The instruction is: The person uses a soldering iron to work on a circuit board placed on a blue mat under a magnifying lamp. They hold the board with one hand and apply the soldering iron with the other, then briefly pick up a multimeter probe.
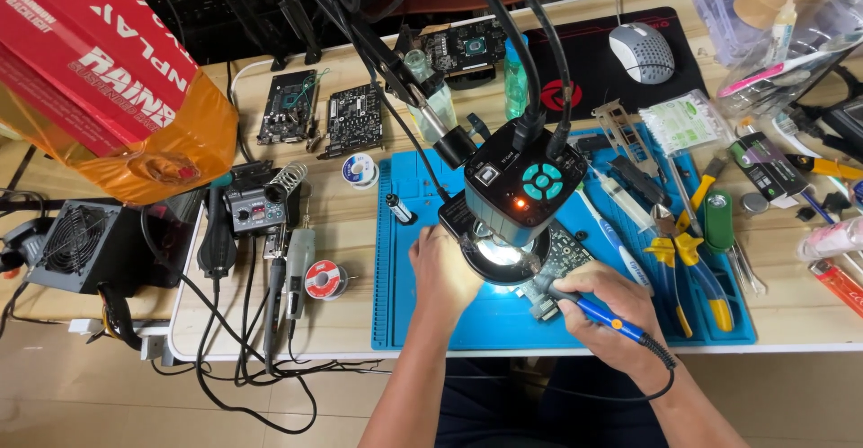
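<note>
— While the right hand (pixel 604 297) is wrapped around the blue soldering iron (pixel 600 310), where does the tip sit?
— It points in toward the green circuit board (pixel 564 257) under the black microscope camera (pixel 520 187). The tip itself is hidden below the lit ring light (pixel 502 255), so I cannot tell whether it touches the board.

— And the left hand (pixel 442 268)?
— It rests on the blue work mat (pixel 413 313), fingers curled against the left side of the ring light. Whether it pinches anything there I cannot tell; the fingertips are out of sight behind the lens housing.

— What lies to the right of the board?
— Yellow-handled pliers (pixel 692 264) and a syringe (pixel 620 198), both on the mat, with a green oblong tool (pixel 718 221) just beside them.

— To the left?
— Off the mat, a solder spool (pixel 325 279) sits on the wooden table (pixel 360 322), near a soldering station (pixel 254 207) with a coiled stand. Another small spool (pixel 359 169) lies farther up, and two bare graphics boards (pixel 324 115) rest beyond it.

— Anything at the far edge?
— A grey mouse (pixel 642 53) on a black pad (pixel 611 75), and a red box (pixel 90 44) in an orange bag hanging over the upper left corner.
</note>
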